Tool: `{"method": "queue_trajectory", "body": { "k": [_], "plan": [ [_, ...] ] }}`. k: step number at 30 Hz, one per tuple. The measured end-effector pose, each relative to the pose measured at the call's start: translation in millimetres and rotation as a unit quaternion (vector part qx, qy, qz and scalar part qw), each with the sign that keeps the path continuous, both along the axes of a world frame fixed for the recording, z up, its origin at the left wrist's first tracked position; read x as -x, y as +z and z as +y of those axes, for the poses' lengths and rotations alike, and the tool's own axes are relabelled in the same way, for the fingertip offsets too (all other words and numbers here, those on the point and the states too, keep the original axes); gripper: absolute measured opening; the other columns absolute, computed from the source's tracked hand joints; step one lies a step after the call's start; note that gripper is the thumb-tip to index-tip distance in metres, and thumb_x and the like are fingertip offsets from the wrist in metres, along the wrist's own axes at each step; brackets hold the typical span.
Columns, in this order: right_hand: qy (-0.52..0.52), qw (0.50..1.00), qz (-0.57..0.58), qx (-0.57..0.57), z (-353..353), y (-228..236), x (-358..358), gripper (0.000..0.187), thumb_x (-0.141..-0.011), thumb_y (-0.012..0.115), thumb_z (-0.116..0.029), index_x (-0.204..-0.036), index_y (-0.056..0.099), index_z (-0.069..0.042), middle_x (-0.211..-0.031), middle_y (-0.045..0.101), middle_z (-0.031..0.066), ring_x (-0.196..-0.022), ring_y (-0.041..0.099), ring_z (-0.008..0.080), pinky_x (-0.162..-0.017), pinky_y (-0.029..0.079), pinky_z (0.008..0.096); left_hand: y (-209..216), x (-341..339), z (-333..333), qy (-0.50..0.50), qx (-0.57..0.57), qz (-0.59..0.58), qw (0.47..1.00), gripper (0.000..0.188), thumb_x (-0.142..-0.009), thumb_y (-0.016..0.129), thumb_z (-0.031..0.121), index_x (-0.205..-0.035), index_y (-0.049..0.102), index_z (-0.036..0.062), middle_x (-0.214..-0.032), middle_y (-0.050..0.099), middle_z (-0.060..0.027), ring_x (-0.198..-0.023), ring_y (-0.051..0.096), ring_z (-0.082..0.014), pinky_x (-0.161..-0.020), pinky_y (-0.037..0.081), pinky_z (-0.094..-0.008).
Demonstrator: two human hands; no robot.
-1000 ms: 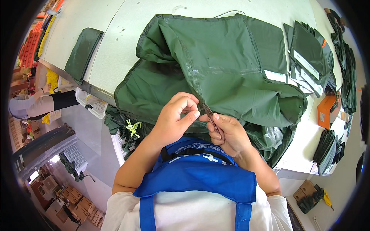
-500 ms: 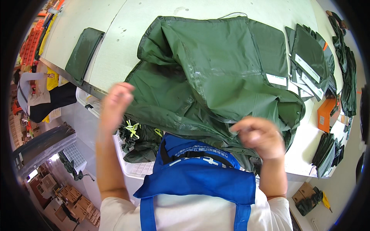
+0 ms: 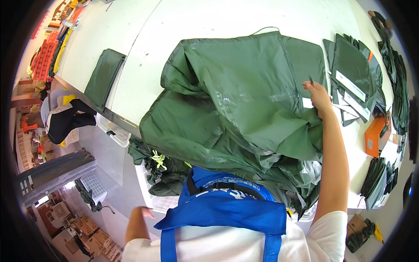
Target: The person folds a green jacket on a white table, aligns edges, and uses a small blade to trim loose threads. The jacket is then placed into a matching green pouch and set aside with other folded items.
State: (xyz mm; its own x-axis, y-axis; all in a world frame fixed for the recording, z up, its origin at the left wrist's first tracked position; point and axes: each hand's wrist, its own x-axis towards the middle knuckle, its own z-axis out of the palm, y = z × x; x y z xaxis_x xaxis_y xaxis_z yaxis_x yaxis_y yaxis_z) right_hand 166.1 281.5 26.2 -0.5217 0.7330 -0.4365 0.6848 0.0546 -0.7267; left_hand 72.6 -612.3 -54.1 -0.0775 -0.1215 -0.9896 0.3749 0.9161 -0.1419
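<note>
- Green cloth (image 3: 257, 109) lies rumpled across the counter (image 3: 174, 22), its near edge by the apron (image 3: 227, 214).
- Right hand (image 3: 318, 97) grips a dark pointed tool (image 3: 310, 79) over the cloth's right side.
- Left hand (image 3: 141, 213) is low beside the apron, off the cloth; cannot tell whether its fingers are spread or closed.

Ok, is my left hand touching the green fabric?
No, your left hand is low, left of the blue apron, clear of the green fabric.

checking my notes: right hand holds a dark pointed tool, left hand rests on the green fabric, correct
No: the head view shows the left hand off the green fabric, beside the apron; the right hand holds the dark pointed tool.
</note>
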Motion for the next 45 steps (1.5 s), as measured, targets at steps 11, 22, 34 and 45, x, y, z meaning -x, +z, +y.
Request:
{"method": "queue_trajectory", "body": {
  "k": [11, 22, 34, 45],
  "plan": [
    [0.078, 0.957, -0.164, -0.226, -11.9, -56.7, 45.5, 0.051, -0.075, 0.075, -0.029, -0.113, 0.056, -0.001, -0.111, 0.062, 0.0187, -0.102, 0.062, 0.0331, -0.089, 0.049, 0.0414, 158.7, 165.7, 425.1, 0.307, -0.541, -0.040, 0.782, 0.041, -0.090, 0.065, 0.026, -0.121, 0.058, 0.0005, -0.107, 0.065, -0.0088, -0.083, 0.062, -0.0126, -0.069, 0.052, -0.0289],
    [0.027, 0.970, -0.109, -0.215, -10.5, -45.8, 44.2, 0.044, -0.079, 0.069, -0.024, -0.111, 0.056, 0.002, -0.109, 0.062, 0.0224, -0.098, 0.063, 0.0361, -0.085, 0.050, 0.0409, 135.4, 294.7, 615.6, 0.176, -0.511, 0.281, 0.793, 0.047, -0.086, 0.066, 0.025, -0.126, 0.056, 0.0026, -0.113, 0.064, -0.0157, -0.098, 0.061, -0.0248, -0.089, 0.047, -0.0333],
    [-0.140, 0.844, 0.485, -0.180, 122.2, 264.5, -140.4, 0.006, -0.092, 0.059, -0.004, -0.096, 0.060, -0.007, -0.067, 0.046, -0.0065, -0.051, 0.034, 0.0016, -0.046, 0.024, 0.0202, 144.2, 272.9, 617.9, 0.050, -0.534, 0.115, 0.836, 0.043, -0.078, 0.069, 0.008, -0.120, 0.059, 0.0053, -0.110, 0.066, -0.0076, -0.106, 0.058, -0.0190, -0.099, 0.039, -0.0323],
    [-0.229, 0.809, 0.457, -0.291, 116.1, 319.8, -283.2, 0.012, -0.090, 0.064, -0.007, -0.087, 0.054, -0.014, -0.061, 0.044, -0.0078, -0.044, 0.032, 0.0010, -0.041, 0.023, 0.0191, 249.1, 253.5, 599.8, 0.046, -0.721, 0.137, 0.678, 0.015, -0.086, 0.062, 0.018, -0.085, 0.056, 0.0039, -0.075, 0.051, 0.0026, -0.074, 0.045, -0.0075, -0.068, 0.039, -0.0253]
  ]
}}
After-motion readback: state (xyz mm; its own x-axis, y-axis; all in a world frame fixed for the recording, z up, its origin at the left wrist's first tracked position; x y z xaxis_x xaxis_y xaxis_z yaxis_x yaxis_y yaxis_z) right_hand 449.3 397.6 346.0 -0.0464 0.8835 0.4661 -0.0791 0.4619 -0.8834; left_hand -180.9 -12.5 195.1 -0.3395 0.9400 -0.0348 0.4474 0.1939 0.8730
